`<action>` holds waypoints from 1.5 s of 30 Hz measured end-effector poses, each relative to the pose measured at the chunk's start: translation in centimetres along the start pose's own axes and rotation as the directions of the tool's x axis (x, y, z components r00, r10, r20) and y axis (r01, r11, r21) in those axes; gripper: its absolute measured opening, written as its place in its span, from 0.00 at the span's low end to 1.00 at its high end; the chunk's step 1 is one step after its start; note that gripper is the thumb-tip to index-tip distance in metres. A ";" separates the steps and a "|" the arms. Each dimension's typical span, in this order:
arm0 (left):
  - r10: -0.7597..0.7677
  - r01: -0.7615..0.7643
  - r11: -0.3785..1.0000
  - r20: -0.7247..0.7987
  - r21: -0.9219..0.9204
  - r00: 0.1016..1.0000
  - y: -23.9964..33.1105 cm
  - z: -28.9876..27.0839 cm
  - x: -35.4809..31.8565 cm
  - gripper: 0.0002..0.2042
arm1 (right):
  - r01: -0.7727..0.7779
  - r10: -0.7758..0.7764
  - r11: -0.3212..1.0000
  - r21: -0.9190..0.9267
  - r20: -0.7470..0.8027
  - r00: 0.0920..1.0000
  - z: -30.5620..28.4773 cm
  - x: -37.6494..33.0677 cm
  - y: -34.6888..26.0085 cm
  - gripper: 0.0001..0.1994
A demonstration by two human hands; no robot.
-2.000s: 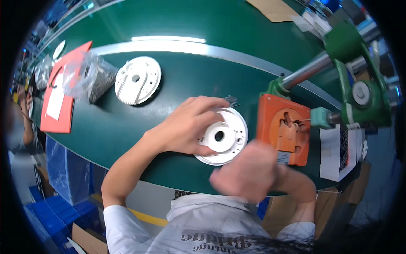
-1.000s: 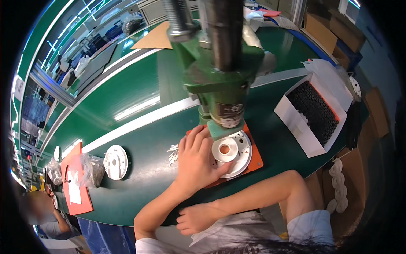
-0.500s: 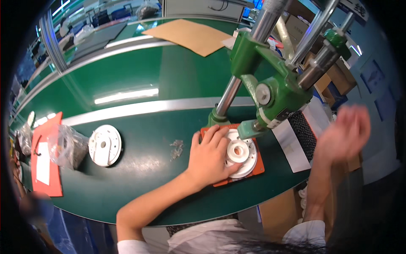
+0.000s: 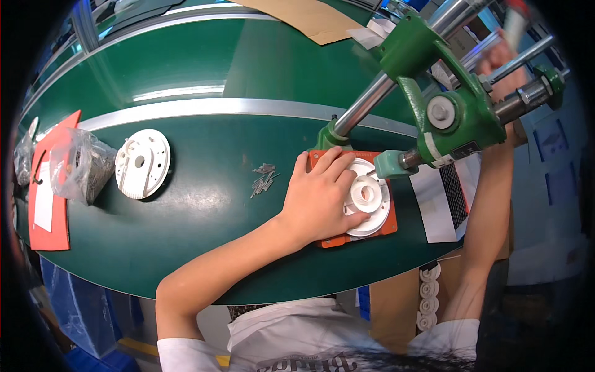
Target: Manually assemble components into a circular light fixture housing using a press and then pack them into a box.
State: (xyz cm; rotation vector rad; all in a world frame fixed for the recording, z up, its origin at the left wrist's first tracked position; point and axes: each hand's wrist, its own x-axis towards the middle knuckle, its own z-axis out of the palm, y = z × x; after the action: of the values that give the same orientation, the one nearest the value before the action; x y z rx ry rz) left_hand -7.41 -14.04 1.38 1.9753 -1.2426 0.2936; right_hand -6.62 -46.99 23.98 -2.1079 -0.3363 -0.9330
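My left hand (image 4: pixel 319 201) holds a round white plastic disc (image 4: pixel 378 214) on the orange base plate (image 4: pixel 334 240) of a green hand press. Its fingers lie bent over the disc's left side, with the thumb on the near side. A white ring-shaped hub (image 4: pixel 364 194) stands up from the disc. The press's pale green ram block (image 4: pixel 389 165) sits over the disc's far right edge; whether they touch, I cannot tell. My right hand (image 4: pixel 501 65), blurred, is raised behind the press head (image 4: pixel 449 118) and appears closed around the red-tipped lever (image 4: pixel 515 25).
Small metal pins (image 4: pixel 264 181) lie left of my left hand. Another white disc (image 4: pixel 143 164) rests beside a clear bag (image 4: pixel 87 164) and a red board (image 4: pixel 49 204). Brown cardboard (image 4: pixel 304 15) lies at the back. White round parts (image 4: pixel 427 297) are stacked below the table edge.
My right hand has moved up and away to the press lever. My left hand stays on the disc. The whole view has shifted.
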 end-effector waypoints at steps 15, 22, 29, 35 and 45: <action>-0.033 0.034 0.998 -0.034 0.048 0.999 0.1 0.2 -0.4 0.28 | 0.504 -0.592 0.790 -0.348 -0.223 0.775 3.6 -16.9 -3.1 0.15; -0.048 0.048 0.998 -0.018 0.048 0.999 -0.2 -0.2 -0.4 0.28 | 0.216 -0.166 0.610 -0.762 0.144 0.976 3.8 -22.9 -1.5 0.14; -0.030 0.030 0.999 -0.012 0.011 0.999 0.1 -0.4 -0.3 0.28 | 0.584 -0.716 0.576 -0.573 -0.008 0.698 -3.5 -16.8 -13.0 0.27; -0.019 0.019 1.000 0.001 0.009 1.000 -0.6 0.2 -0.5 0.28 | 0.262 -0.519 0.742 -0.617 -0.282 0.807 6.2 -18.2 -6.0 0.27; -0.015 0.017 0.997 0.021 -0.079 1.000 -0.5 0.4 -0.3 0.29 | -0.478 0.483 0.876 0.066 -0.116 0.868 9.9 -21.7 -3.4 0.15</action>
State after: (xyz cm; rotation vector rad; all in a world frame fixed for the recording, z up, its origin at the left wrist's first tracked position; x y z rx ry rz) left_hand -7.24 -14.00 0.70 1.9238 -1.2324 0.2128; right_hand -18.44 -35.76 6.18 -1.9512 0.2359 -0.7472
